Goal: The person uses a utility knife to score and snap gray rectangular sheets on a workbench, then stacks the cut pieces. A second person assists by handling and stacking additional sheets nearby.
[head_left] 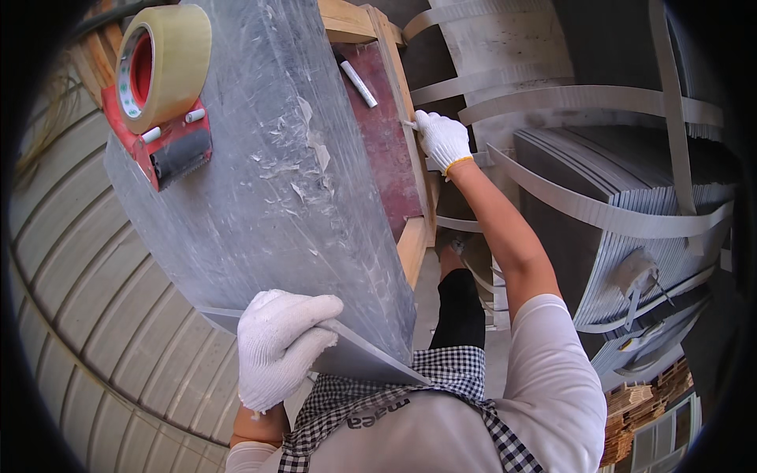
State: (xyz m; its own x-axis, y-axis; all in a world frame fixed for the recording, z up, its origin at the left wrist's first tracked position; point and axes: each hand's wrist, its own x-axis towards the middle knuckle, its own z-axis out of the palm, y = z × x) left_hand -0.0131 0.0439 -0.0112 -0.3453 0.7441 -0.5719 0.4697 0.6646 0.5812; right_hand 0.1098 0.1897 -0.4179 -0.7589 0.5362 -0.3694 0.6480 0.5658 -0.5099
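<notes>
My left hand, in a white knit glove, is closed over the upper edge of a thin grey panel. The panel stands on edge between my checked apron and the near end of a large grey block with a scuffed, film-like surface. Out to the right, my right hand, also gloved, is curled beside the rail of a wooden frame. A small pale tip pokes out from its fingers; what it belongs to is hidden. A white marker lies on the dark red board inside that frame.
A red tape dispenser with a roll of clear tape rests on the block's far left. Stacked dark panels stand at right, bound by pale straps. A ribbed metal surface spans the left side.
</notes>
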